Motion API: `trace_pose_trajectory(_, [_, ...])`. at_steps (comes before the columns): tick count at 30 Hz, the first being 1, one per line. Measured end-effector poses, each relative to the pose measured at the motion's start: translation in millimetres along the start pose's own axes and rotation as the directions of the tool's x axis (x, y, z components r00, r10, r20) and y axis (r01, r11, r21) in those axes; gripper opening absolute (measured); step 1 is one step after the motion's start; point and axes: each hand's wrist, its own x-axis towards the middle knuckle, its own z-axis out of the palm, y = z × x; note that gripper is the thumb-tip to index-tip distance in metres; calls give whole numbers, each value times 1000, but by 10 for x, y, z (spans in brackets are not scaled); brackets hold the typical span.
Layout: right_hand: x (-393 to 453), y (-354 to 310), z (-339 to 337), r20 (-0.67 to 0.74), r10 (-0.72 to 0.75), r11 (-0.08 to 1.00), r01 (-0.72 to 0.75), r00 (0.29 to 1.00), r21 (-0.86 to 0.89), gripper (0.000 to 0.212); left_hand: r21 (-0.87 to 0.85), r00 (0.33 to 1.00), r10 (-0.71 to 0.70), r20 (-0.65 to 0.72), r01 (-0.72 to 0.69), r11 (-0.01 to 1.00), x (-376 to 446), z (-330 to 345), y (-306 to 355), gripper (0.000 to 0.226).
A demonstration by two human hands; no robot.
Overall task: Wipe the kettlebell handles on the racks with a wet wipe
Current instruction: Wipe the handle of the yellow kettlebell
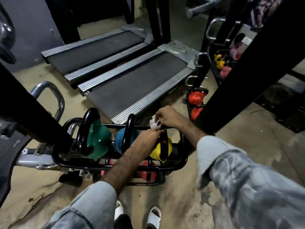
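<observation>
On the top tier of a black rack point(173, 164) sit 3 kettlebells: green point(99, 139), blue point(123, 138) and yellow point(159, 152). The left hand point(148, 135) grips the yellow kettlebell's black handle point(164, 146). The right hand point(166, 117) pinches a white wet wipe point(153, 123) against the top of that handle. Red kettlebells point(146, 171) sit on the lower tier. 2 treadmills point(135, 83) lie beyond.

Kettlebells on my rack — wipe at the yellow one

Green kettlebell point(97, 138), blue kettlebell point(123, 138) and yellow kettlebell point(159, 152) stand upright in the black rack point(115, 165); the crumpled white wet wipe point(154, 123) sits on yellow's black handle point(164, 146).
</observation>
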Motion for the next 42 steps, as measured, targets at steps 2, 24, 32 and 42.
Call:
trace_pose_trajectory(2, [-171, 93, 149, -209, 209, 933, -131, 955, 335, 29, 25, 1000, -26, -12, 26, 999, 1, 32, -12, 48])
trace_pose_trajectory(24, [-282, 193, 516, 495, 363, -417, -337, 789, 844, 34, -34, 995, -93, 22, 94, 995, 20, -22, 66, 54])
trace_pose_trajectory(32, [-8, 365, 798, 504, 467, -343, -377, 727, 861, 17, 2, 991, -122, 48, 122, 992, 45, -38, 99, 54])
trace_pose_trajectory(42, [-757, 49, 487, 167, 519, 126, -269, 838, 955, 17, -100, 975, -217, -40, 212, 972, 0, 65, 101, 61])
